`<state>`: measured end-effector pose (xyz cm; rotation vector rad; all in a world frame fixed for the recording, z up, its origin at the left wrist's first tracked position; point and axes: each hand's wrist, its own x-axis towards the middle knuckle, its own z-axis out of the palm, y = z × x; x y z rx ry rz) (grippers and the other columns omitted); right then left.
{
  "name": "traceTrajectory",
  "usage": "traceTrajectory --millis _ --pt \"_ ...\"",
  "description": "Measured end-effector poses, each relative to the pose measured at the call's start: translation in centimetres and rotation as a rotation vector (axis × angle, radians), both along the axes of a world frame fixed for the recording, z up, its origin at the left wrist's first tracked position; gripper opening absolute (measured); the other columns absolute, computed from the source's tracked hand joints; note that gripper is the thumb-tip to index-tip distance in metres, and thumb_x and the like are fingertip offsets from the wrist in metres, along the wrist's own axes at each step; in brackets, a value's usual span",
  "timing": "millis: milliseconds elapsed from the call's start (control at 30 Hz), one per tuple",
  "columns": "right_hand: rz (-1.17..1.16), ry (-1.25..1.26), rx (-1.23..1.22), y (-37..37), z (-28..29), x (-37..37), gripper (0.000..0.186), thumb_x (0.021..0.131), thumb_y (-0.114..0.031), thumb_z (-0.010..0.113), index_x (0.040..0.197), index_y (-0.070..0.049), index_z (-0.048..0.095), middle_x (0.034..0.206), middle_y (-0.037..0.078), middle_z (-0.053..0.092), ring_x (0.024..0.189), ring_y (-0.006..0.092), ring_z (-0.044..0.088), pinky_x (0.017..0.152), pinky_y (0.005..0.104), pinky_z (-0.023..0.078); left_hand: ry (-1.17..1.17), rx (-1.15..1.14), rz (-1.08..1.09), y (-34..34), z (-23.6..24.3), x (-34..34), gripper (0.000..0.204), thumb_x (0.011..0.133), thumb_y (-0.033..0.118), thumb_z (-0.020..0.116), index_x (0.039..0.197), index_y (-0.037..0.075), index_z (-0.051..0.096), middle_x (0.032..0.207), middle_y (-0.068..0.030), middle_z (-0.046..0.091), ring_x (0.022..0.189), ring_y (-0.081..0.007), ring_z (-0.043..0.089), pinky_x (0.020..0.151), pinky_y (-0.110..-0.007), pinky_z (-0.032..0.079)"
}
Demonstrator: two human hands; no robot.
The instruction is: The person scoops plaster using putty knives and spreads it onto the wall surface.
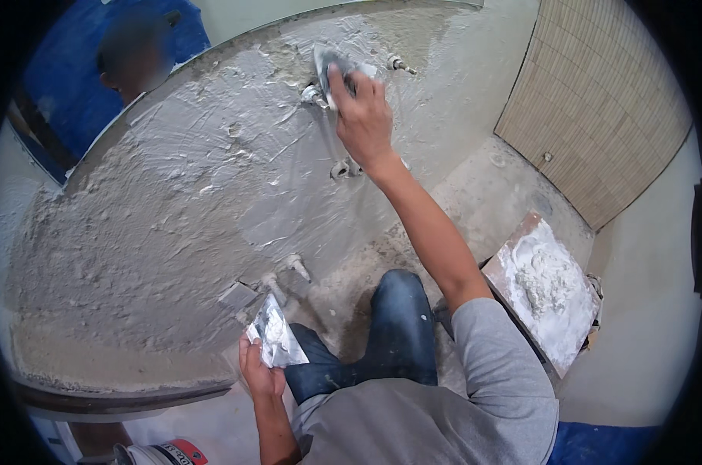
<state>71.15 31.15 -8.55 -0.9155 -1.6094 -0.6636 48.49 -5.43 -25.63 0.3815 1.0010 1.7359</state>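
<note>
My right hand [364,122] is closed on a flat putty scraper [322,60], its blade against the rough grey wall [235,147] near the upper edge. Just below the blade a pipe fitting [312,96] sticks out of the wall. Down by my left knee, my left hand [261,373] grips a triangular metal scraper blade [277,329] with white plaster on its face. Wet, streaky plaster covers the wall's upper middle; the left part is coarser.
A board heaped with white plaster [548,279] stands on the right. Other pipe fittings [400,65] project from the wall, with more low down [297,267]. A tiled panel [599,101] is at upper right, a bucket [165,453] at lower left. Upper left shows a person's head [134,54].
</note>
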Motion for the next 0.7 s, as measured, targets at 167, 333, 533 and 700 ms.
traceTrajectory --millis 167,333,533,700 --pt "0.012 0.070 -0.093 -2.3 -2.6 3.2 0.057 0.082 -0.001 0.062 0.138 -0.014 0.061 0.118 0.007 0.058 0.103 0.0298 0.057 0.081 0.0407 0.055 -0.024 -0.013 0.003 -0.1 -0.2 0.1 0.039 0.099 0.008 0.046 0.138 -0.001 0.047 0.127 -0.0165 0.064 0.111 -0.0272 0.067 0.093 -0.040 0.056" --pt "-0.020 0.179 -0.172 -0.6 -2.1 2.0 0.060 0.083 0.004 0.059 0.142 -0.010 0.056 0.118 0.014 0.056 0.106 0.0354 0.055 0.089 0.0439 0.051 -0.024 -0.034 -0.020 0.0 -0.3 0.4 0.043 0.099 0.008 0.047 0.140 -0.001 0.046 0.128 -0.0163 0.063 0.113 -0.0276 0.067 0.096 -0.040 0.055" --pt "-0.061 -0.087 -0.278 -1.4 -5.2 -0.7 0.071 0.081 0.004 0.060 0.149 -0.009 0.043 0.124 0.017 0.051 0.106 0.0396 0.054 0.085 0.0456 0.055 0.003 -0.027 0.024 0.0 -0.1 1.0 0.035 0.099 0.011 0.047 0.132 0.000 0.051 0.121 -0.0151 0.066 0.105 -0.0244 0.069 0.088 -0.038 0.058" --pt "0.098 0.041 -0.405 -5.4 -6.2 2.5 0.059 0.082 0.005 0.058 0.140 -0.006 0.056 0.120 0.017 0.055 0.109 0.0353 0.055 0.087 0.0436 0.053 -0.015 -0.037 -0.007 0.5 0.1 1.8 0.035 0.099 0.011 0.047 0.132 0.000 0.051 0.121 -0.0157 0.067 0.105 -0.0246 0.069 0.090 -0.038 0.058"
